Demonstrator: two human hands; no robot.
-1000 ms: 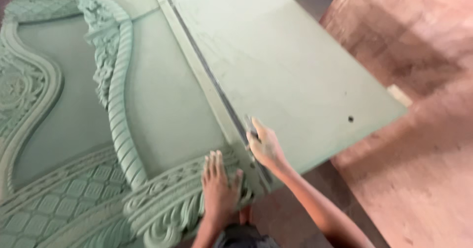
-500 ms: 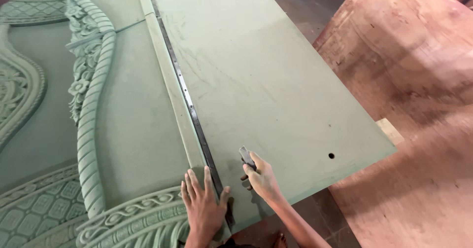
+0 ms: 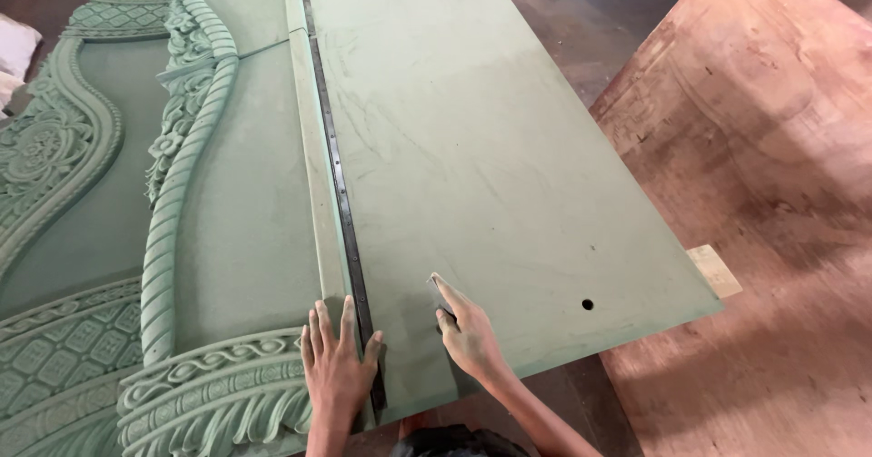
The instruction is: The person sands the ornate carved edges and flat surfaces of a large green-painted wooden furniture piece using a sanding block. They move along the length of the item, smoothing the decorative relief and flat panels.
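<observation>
Panel [image 3: 490, 148], flat and green, runs lengthwise away from our hands, its near edge just under the right hand [image 3: 468, 334]. Beside it a dark hinge strip [image 3: 341, 184] follows the same axis. Our left hand [image 3: 338, 366] lies palm down, fingers spread apart, thumb across the strip. Our right hand rests on the panel, fingers together, pinching a small dark object [image 3: 442, 301] we cannot identify. Carved frame [image 3: 173, 239] lies left of the left hand; plywood [image 3: 772, 193] lies well right.
</observation>
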